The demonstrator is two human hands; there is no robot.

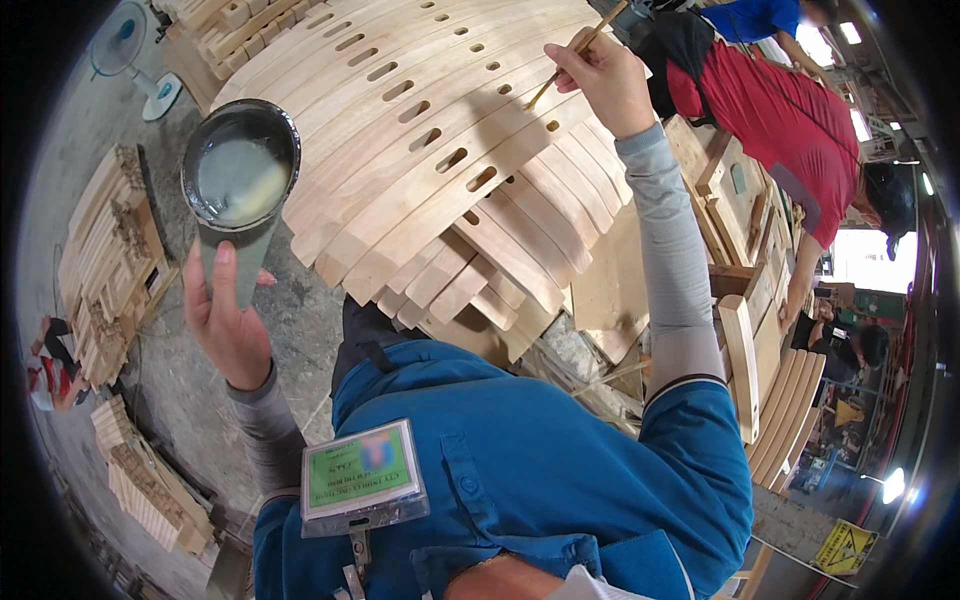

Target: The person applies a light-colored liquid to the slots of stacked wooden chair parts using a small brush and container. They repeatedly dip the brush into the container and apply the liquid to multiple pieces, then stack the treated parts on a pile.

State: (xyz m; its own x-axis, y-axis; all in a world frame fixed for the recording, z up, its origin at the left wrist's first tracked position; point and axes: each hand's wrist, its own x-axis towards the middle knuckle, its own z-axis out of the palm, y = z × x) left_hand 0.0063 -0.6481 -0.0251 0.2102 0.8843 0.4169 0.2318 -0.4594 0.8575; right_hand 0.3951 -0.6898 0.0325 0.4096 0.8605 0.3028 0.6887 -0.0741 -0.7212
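Pale wooden slats (440,150), each cut with rows of oval slots, lie stacked in an overlapping fan across the far middle of the head view. The right hand (600,75) reaches out over the far right part of this stack, its fingers pinched together around a thin wooden stick (575,52). The stick slants down to the left, and its lower tip rests at or just above one of the slats, near a slot.

On the left, the left hand (225,320) is raised and closed around the narrow lower part of a dark cone-shaped cup (240,195). The thumb lies up the front of the cup. The cup stands upright, clear of the slats and just to the left of them, and its round mouth shows a pale, milky liquid inside.

Both forearms wear grey sleeves under a blue shirt (540,470), and a green badge in a clear holder (362,475) hangs on the chest at the near edge.

Further stacks of cut wood (105,260) sit on the concrete floor to the left, and a standing fan (135,50) is at the far left. On the right, a person in a red top (780,115) bends over more wooden parts, well apart from the two hands.
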